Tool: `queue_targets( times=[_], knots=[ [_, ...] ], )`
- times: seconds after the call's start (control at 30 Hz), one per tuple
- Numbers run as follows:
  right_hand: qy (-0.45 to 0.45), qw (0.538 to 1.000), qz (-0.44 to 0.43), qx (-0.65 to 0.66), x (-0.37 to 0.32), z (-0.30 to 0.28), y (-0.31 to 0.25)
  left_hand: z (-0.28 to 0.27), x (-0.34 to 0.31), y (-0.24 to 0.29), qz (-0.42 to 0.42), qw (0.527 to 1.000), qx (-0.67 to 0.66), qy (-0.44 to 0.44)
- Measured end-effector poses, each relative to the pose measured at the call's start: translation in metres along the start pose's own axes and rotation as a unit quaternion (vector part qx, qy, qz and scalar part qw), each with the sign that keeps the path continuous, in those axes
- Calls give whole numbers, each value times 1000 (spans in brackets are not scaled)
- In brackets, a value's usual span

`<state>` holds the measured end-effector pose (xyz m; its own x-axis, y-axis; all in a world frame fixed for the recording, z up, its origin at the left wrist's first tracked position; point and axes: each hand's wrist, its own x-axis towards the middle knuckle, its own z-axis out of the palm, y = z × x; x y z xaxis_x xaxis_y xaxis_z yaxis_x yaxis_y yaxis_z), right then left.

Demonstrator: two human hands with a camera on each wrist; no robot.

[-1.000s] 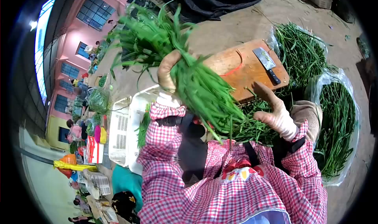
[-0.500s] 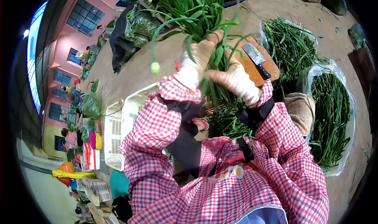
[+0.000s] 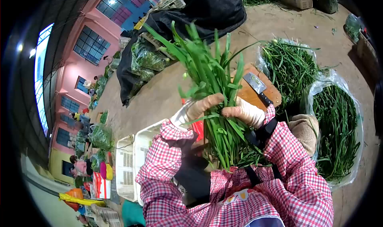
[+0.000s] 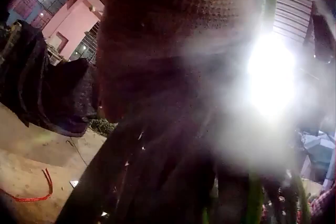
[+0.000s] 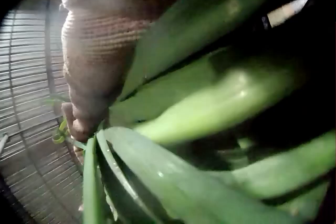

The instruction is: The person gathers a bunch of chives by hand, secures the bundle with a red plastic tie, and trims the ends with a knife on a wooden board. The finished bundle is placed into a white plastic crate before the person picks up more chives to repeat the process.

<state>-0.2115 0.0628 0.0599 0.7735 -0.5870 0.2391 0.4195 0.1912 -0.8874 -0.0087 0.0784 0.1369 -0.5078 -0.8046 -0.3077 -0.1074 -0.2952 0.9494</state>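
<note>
A bundle of long green leafy stalks stands upright between the two gloved hands in the head view. The left hand grips it from the left side, thumb across the front. From the right, the right hand holds the same bundle, its thumb close to the left thumb; the other fingers are hidden behind the stalks. In the right wrist view, broad green leaves lie against the ribbed glove. The left wrist view is dark and glaring, with the glove blurred.
A cleaver lies on a wooden board behind the right hand. Plastic bags of green stalks stand at the right. White crates are at the left, and a black cloth covers a heap beyond.
The right hand, apart from the bundle a second ago, has come onto it. The bundle has swung from slanting left to upright, and both hands are slightly lower than half a second ago.
</note>
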Motion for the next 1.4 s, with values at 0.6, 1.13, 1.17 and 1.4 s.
queue_targets(
  times=[0.6, 1.13, 1.17, 1.4],
  knots=[
    [-57, 989, 139, -15, -51, -48, 120, -90, -63, -34, 221, 915, -306, 141],
    [47, 968, 225, -97, -78, -33, 130, -129, -122, -68, 340, 892, -267, 135],
    [58, 962, 235, -124, -82, -35, 131, -126, -122, -69, 341, 891, -256, 158],
    [76, 940, 234, -235, -119, -75, 145, -159, -148, -82, 395, 891, -166, 149]
  ],
)
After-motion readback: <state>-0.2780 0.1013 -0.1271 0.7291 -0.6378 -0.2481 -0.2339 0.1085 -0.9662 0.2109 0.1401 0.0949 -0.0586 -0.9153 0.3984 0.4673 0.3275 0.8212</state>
